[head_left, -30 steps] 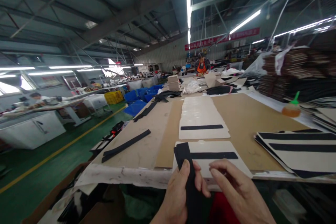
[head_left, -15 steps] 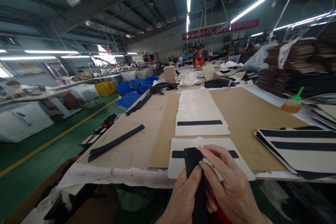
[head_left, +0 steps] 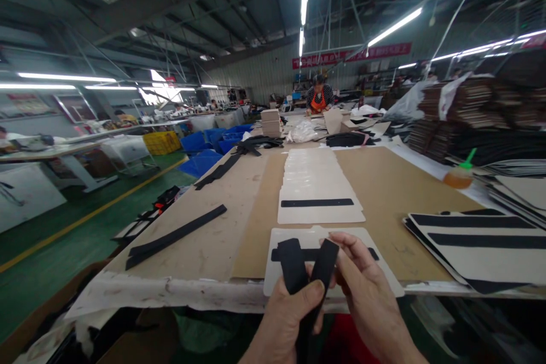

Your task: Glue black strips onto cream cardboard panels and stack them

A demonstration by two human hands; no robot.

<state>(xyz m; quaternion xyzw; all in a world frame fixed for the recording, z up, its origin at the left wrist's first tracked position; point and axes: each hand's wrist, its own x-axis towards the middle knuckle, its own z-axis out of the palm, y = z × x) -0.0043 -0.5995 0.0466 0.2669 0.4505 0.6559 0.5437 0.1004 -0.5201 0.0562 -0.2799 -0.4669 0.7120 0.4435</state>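
Note:
My left hand (head_left: 290,318) is closed on a bundle of black strips (head_left: 294,267), thumb pressed across them. My right hand (head_left: 367,296) pinches one black strip (head_left: 325,264) and holds it apart from the bundle, forming a V. Both hands hover at the near table edge over a cream card panel (head_left: 384,273) with a black strip glued across it. Beyond it lies a row of overlapped cream panels (head_left: 318,187), the nearest bearing a black strip too.
Long black strips (head_left: 174,236) lie on the brown table (head_left: 396,187) at left. Striped cream panels (head_left: 482,244) are stacked at right, near an orange glue bottle (head_left: 458,176) and dark stacks (head_left: 469,119). A person in an orange apron (head_left: 318,96) works at the far end.
My right hand has peeled one black strip off the bundle and spread it to the right. The view has shifted slightly.

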